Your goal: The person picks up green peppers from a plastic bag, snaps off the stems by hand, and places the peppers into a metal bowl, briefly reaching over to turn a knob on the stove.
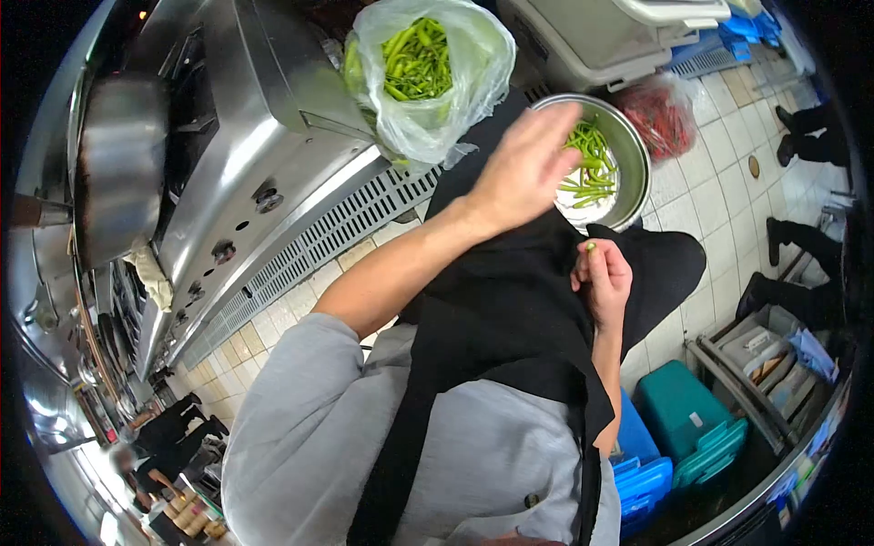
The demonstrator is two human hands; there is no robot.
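My left hand (528, 168) is over the near-left rim of a round metal bowl (640, 136), slightly blurred, with its fingers stretched out and nothing visible in them. Several green chillies (592, 177) lie in the bowl. My right hand (603, 278) is closed near my knee, just below the bowl. A small green tip, apparently a chilli (591, 246), shows between its thumb and finger; the rest is hidden. Up and to the left, an open clear plastic bag (482, 55) holds many more green chillies (419, 64).
Beside the bowl lies a bag of red chillies (660, 118). Grey bins (592, 36) stand behind it. A steel stove (255, 136) and floor grate (319, 223) run along the left. At lower right are a teal bin (678, 405) and other people's legs (801, 264).
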